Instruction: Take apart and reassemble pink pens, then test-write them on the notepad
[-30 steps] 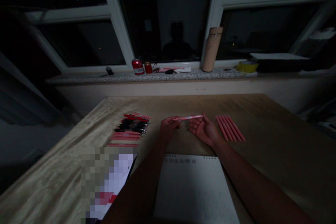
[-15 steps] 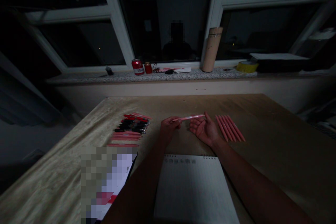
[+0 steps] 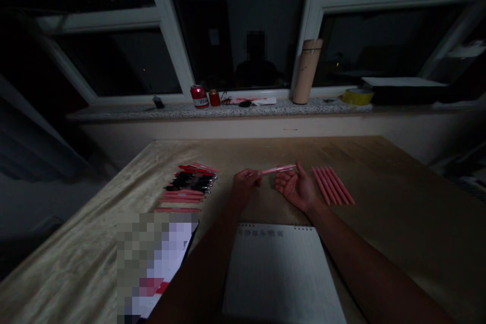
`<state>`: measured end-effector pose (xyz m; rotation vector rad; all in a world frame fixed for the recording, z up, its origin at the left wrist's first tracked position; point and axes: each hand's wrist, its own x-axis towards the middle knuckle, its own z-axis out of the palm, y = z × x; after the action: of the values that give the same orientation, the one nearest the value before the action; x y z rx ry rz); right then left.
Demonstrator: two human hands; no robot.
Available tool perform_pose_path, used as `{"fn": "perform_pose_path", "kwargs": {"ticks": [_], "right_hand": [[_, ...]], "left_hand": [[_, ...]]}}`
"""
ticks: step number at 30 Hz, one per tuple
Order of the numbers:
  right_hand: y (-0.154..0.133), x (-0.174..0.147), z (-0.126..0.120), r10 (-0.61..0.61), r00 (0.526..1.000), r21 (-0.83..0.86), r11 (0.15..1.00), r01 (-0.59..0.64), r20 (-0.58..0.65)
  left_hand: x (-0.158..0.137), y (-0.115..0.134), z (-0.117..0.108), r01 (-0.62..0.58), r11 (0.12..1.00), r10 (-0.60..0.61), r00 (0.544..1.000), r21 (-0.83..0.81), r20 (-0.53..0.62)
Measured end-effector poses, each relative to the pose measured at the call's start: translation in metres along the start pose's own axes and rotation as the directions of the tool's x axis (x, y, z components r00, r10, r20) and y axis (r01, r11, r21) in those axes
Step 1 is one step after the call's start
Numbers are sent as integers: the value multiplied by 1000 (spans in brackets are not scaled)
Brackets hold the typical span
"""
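A pink pen [image 3: 279, 169] is pinched at its left end by my left hand [image 3: 246, 182], above the table. My right hand [image 3: 298, 187] is turned palm up, fingers apart, close by the pen's other end; whether a fingertip touches it I cannot tell. Several pink pens [image 3: 333, 186] lie side by side in a slanted row to the right of that hand. Left of my left hand is a stack of pens: red ones [image 3: 190, 169] at the far side, black ones [image 3: 192, 181] in the middle, pink ones [image 3: 183, 195] nearer me.
A spiral notebook [image 3: 281, 273] with writing along its top lies between my forearms. At its left is a partly blurred white and red item [image 3: 176, 248]. On the windowsill [image 3: 174, 111] stand a red can [image 3: 199, 96], a small red jar [image 3: 214, 97], a cardboard tube [image 3: 307, 72] and yellow tape [image 3: 357, 96].
The pen between my hands has turned slightly, showing a paler side with its clip. Both hands have stayed almost in place.
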<state>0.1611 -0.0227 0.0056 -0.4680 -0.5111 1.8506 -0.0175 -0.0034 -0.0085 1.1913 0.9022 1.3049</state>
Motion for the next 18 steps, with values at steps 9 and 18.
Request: {"fn": "perform_pose_path", "kwargs": {"ticks": [9, 18], "right_hand": [[0, 0, -1, 1, 1000, -8, 1000, -1, 6], [1, 1, -2, -8, 1000, -24, 1000, 8, 17]], "left_hand": [[0, 1, 1, 2, 999, -2, 1000, 40, -12], [-2, 5, 2, -13, 996, 15, 1000, 90, -21]]}}
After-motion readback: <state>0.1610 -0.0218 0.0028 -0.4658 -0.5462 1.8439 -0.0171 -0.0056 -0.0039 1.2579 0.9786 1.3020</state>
